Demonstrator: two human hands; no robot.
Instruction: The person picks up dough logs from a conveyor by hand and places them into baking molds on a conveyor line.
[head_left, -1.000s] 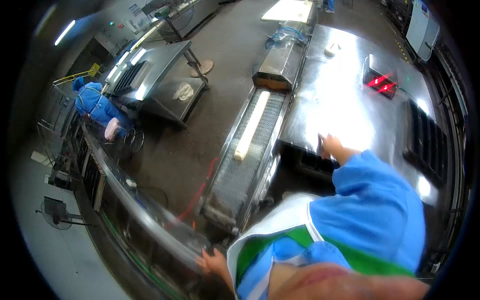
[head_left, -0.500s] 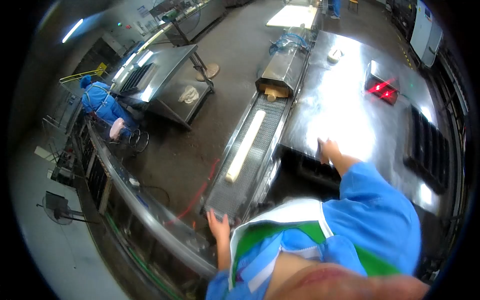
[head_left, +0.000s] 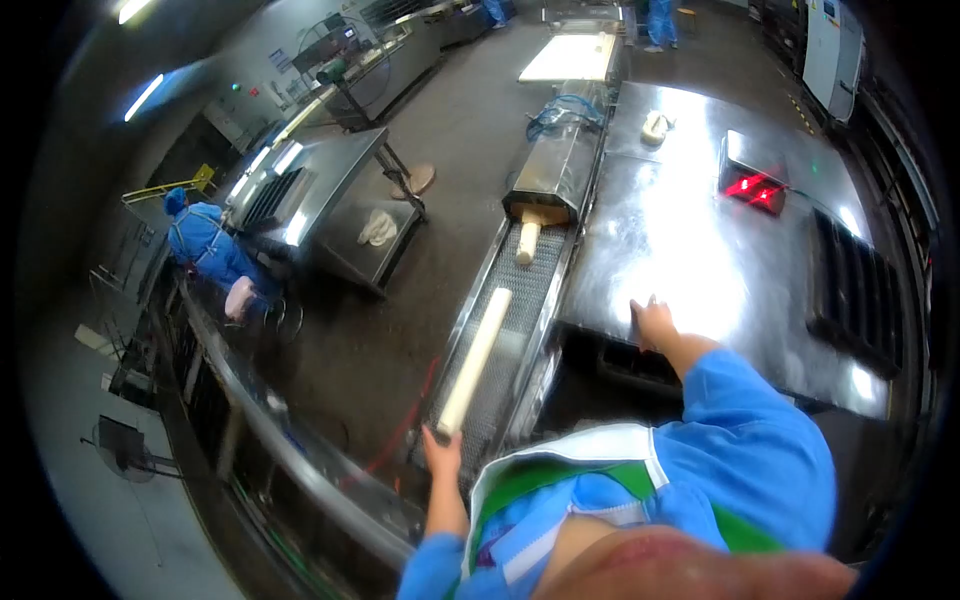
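A long pale dough roll (head_left: pixel 475 362) lies lengthwise on the mesh conveyor belt (head_left: pixel 508 345). At its near end is my left hand (head_left: pixel 442 455), with thumb and fingers closed about the tip; the underside of the grip is hidden. A second dough roll (head_left: pixel 526 243) sticks partly out of the metal housing (head_left: pixel 553 175) farther up the belt. My right hand (head_left: pixel 656 325) rests on the near left edge of the steel table (head_left: pixel 620 250), fingers spread and holding nothing.
On the steel table are a box with red lights (head_left: pixel 753 180), a pale dough piece (head_left: pixel 655 128) and a black ridged tray (head_left: pixel 855 290). To the left, a person in blue (head_left: pixel 205 240) is beside another steel table (head_left: pixel 340 190). A metal rail (head_left: pixel 290 440) curves along my left.
The dough roll has moved down the belt toward me, and my left hand now meets its near end. More of the second roll has emerged from the housing. My right hand stays on the table edge.
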